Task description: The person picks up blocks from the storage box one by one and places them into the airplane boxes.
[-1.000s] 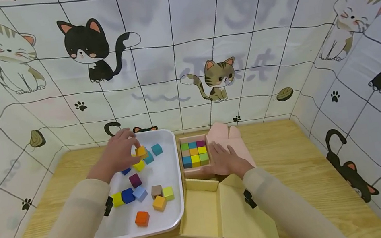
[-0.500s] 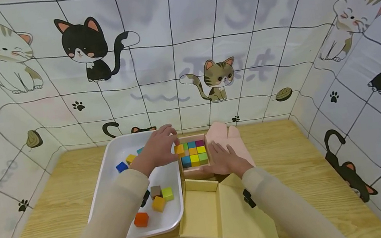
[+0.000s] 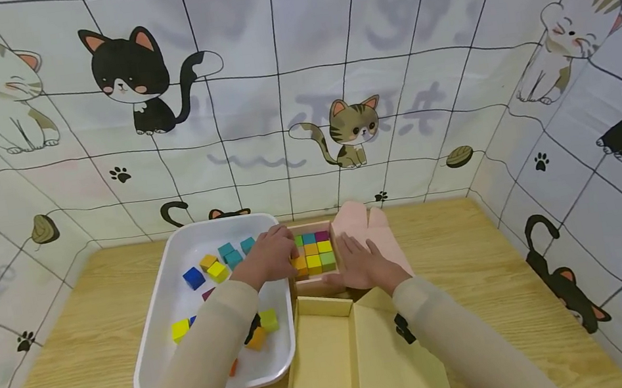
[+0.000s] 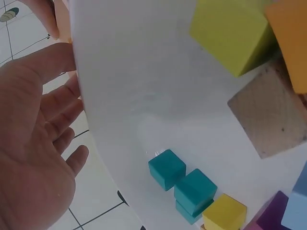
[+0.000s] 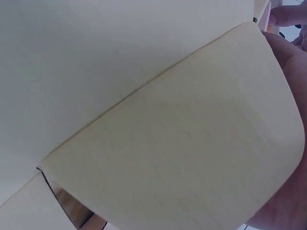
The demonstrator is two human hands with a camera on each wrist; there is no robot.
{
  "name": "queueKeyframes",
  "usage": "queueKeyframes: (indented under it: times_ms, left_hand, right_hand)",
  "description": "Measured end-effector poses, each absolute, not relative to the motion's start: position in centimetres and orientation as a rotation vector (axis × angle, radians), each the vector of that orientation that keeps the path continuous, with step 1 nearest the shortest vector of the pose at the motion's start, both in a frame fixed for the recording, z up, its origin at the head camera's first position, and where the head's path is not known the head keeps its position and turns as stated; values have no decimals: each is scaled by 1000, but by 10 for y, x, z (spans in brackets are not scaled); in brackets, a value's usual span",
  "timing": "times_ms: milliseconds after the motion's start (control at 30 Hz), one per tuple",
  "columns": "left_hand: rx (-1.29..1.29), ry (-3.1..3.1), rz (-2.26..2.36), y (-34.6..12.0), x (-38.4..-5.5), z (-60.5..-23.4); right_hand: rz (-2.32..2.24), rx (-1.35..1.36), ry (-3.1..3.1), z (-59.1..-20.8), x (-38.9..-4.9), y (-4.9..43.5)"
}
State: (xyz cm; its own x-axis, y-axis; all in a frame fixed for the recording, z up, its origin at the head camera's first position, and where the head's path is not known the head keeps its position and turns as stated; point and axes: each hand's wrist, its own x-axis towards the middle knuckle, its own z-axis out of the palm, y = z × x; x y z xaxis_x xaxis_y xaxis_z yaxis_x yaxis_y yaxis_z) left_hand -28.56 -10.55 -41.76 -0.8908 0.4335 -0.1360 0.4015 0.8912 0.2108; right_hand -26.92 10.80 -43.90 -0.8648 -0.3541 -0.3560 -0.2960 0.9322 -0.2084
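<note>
My left hand [image 3: 271,252] reaches over the white tray's right side to the small pink box [image 3: 316,283] and pinches an orange cube [image 3: 300,266] at its front left corner. In the left wrist view the fingers [image 4: 60,60] pass behind the tray rim, which hides most of that cube. Rows of coloured cubes [image 3: 311,249] fill the box, its left part covered by the hand. My right hand [image 3: 367,264] lies with fingers extended across the box's right edge and its open pink lid [image 3: 377,232]. In the right wrist view a pale yellow flap [image 5: 182,129] covers most of the picture.
The white tray [image 3: 151,352] holds several loose cubes, among them a blue cube [image 3: 194,278] and teal cubes [image 3: 233,258]. An open yellow box [image 3: 323,355] stands in front of the pink box, its lid [image 3: 393,355] folded out to the right under my forearm.
My left hand has carried the orange cube from the tray rightward, then down toward me to the pink box's front left corner. My right hand stays on the pink box.
</note>
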Motion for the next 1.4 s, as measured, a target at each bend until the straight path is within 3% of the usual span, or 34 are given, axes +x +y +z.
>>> queueKeyframes:
  times_ms: [1033,1400]
  left_hand:
    - [459,2853,-99,-77,-288,-420]
    - [615,2983,-94,-89,-285,-398]
  right_hand:
    - [-203,-458,2697,-439,-269,106]
    - [-229,-464,2691,-440,-269,108]
